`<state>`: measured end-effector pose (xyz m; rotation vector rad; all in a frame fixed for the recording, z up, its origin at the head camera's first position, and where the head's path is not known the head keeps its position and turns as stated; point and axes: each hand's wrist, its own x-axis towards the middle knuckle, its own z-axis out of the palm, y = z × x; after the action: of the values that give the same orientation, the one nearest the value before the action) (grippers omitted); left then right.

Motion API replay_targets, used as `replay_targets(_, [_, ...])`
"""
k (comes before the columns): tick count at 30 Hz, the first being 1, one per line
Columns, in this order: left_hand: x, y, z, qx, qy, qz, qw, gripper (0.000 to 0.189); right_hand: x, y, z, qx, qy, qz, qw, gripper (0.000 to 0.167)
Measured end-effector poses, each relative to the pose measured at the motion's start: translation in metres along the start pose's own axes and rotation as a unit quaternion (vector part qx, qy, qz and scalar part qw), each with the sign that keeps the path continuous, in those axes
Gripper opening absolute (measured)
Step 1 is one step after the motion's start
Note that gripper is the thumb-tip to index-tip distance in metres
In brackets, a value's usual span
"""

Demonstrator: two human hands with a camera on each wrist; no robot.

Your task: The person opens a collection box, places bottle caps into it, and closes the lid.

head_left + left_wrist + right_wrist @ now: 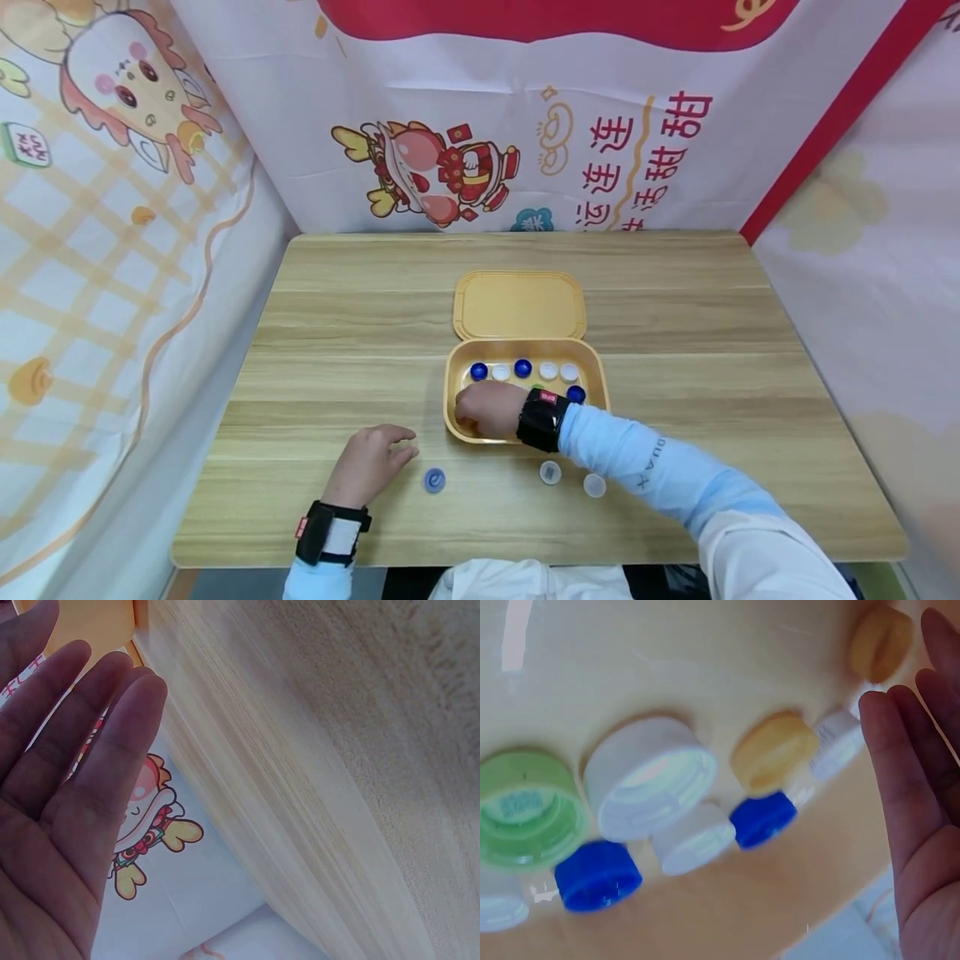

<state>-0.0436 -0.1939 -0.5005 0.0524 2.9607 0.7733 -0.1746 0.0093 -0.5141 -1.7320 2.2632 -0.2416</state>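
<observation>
My right hand (489,408) reaches into the left part of a yellow plastic box (596,367). In the right wrist view its fingers are fairly straight, beside an orange bottle cap (881,646) and a white cap (836,742); no grip on either shows. Other caps lie in the box: a green cap (526,810), a large white cap (649,780), another orange cap (776,752) and several blue and white ones. My left hand (371,462) hovers over the table, fingers loosely extended, holding nothing, left of a light-blue cap (434,480).
The yellow lid (519,305) lies flat behind the box. In front of the box, on the wooden table (337,333), are a white cap (551,472) and another white cap (595,485), close to my right sleeve. Printed cloth (450,83) hangs around the table.
</observation>
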Motion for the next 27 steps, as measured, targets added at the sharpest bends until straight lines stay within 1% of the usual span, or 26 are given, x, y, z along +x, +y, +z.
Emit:
replay_targets(3, [0.0,0.001,0.0,0.001,0.0,0.004,1.0,0.02,-0.009,0.002,-0.012,0.028,0.023,0.008,0.9993,0.018])
replay_targets(7, [0.001,0.003,0.002,0.003,0.001,0.013,0.9999,0.019,-0.027,0.002,-0.035,0.054,0.069,0.029,0.9957,0.024])
replay_targets(12, [0.002,0.005,0.004,0.003,-0.003,0.011,0.9999,0.02,-0.053,0.001,-0.061,0.074,0.137,0.044,0.9869,0.023])
replay_targets(15, [0.002,0.006,0.005,0.005,-0.007,0.01,0.9999,0.02,-0.071,0.001,-0.07,0.088,0.16,0.062,0.9812,0.022])
replay_targets(17, [0.003,0.006,0.005,0.006,-0.01,0.01,0.9999,0.019,-0.084,0.002,-0.074,0.086,0.173,0.083,0.9777,0.021])
replay_targets(20, [0.003,0.008,0.007,0.006,-0.016,0.011,0.9998,0.019,-0.105,0.002,-0.077,0.089,0.195,0.114,0.97,0.019])
replay_targets(22, [0.003,0.009,0.008,0.004,-0.019,0.012,0.9997,0.019,-0.12,0.003,-0.078,0.093,0.214,0.134,0.9632,0.019])
replay_targets(25, [0.004,0.011,0.01,0.001,-0.024,0.016,0.9996,0.019,-0.142,0.004,-0.077,0.093,0.243,0.166,0.9512,0.02])
replay_targets(27, [0.004,0.013,0.013,-0.003,-0.028,0.022,0.9994,0.019,-0.156,0.004,-0.075,0.092,0.268,0.187,0.9406,0.02])
